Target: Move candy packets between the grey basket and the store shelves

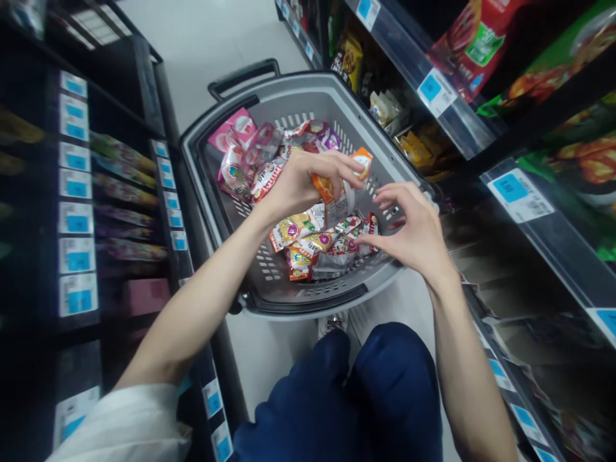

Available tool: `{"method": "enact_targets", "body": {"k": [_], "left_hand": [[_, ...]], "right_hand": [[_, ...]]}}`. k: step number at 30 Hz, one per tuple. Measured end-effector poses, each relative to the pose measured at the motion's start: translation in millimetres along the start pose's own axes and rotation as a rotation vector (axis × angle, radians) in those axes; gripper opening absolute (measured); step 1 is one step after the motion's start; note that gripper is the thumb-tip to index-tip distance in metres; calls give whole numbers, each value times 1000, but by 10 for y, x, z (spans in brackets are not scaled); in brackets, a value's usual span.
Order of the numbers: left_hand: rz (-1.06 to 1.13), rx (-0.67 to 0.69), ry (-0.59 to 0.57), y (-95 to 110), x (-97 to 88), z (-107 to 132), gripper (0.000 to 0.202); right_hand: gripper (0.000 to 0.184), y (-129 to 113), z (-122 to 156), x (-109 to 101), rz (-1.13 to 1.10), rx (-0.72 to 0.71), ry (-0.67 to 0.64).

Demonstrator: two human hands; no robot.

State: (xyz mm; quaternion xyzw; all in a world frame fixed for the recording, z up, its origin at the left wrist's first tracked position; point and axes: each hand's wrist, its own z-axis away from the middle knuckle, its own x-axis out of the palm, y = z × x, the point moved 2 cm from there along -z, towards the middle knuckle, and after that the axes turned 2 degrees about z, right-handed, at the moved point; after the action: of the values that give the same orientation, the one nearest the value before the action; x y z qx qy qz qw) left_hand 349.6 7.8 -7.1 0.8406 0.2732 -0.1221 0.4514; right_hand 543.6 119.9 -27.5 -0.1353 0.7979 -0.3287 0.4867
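Over the grey shopping basket (399,154), my left hand (317,176) grips an orange candy packet (363,163) with its fingers curled over it. The packet's middle is partly hidden behind those fingers. My right hand (414,221) is to the right, above the basket's rim, its thumb and fingers apart with nothing between them. Below the hands, several candy bags with orange and red print (317,242) lie loosely in the basket's near part. More bags, red and white (267,183), fill the far left, beside a pink packet (235,130).
Shelves with blue-and-white price tags (77,224) line the left. On the right, a shelf edge (462,125) runs close to the basket, with a red snack bag (481,45) on it. The basket's black handle (245,77) is at the far side. Pale floor (206,32) stretches beyond.
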Motion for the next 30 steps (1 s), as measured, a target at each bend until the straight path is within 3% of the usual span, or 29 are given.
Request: {"method": "enact_targets", "body": {"k": [7,9,14,21,25,28,30], "left_hand": [[-155,-98,57,-70,12,39,16],[-209,-127,74,-91,9,57,17],[-267,-162,-3,-100,44,69,22],[-142,-88,-50,-46,191,70,28],[-15,-44,83,36,146,39,46],[-124,-113,147,76,64,26,43],[-304,-130,80,102,31,24,46]], "right_hand": [[80,-61,-12,3,53,103,-156],[82,-91,-12,-10,46,139,-211],[63,-96,-5,-5,37,116,-208],[33,7,-22,94,150,55,-151],[39,43,14,48,43,128,60],[50,149,231,-71,75,235,384],[53,259,533,-189,182,293,644]]}}
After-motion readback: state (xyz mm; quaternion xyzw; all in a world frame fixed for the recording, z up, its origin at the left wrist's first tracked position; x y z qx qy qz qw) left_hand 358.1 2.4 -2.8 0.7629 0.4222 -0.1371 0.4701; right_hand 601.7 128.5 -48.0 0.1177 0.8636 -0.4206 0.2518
